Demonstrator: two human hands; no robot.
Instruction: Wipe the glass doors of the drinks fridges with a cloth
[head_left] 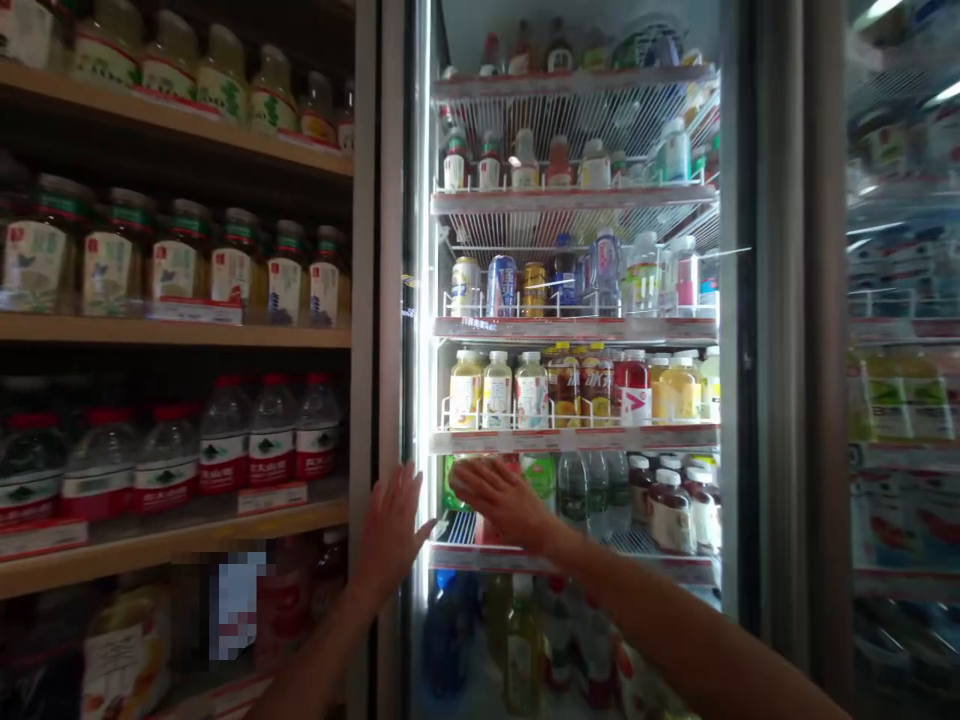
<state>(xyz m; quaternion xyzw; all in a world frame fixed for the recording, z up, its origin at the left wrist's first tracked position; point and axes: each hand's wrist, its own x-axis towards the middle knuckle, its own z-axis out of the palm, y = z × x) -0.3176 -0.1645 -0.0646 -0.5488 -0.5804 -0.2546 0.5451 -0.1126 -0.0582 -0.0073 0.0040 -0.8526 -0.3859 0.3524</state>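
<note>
My left hand (391, 528) is raised with fingers stretched out and thumb apart, at the left metal frame (390, 380) of a lit drinks fridge. Whether it touches the frame I cannot tell. My right hand (499, 500) reaches across in front of the fridge, palm down and fingers extended, and holds nothing I can see. It covers part of a lower shelf with green packs (538, 478) and clear water bottles (574, 490). Above it, a wire-fronted shelf carries white-capped bottles (497, 390).
On the left, wooden shelves (172, 330) hold juice bottles (180, 255) and red-capped water bottles (166, 460). Cans (501, 285) stand higher in the fridge. To the right, beyond a thick metal upright (821, 360), is another drinks cabinet (900, 330).
</note>
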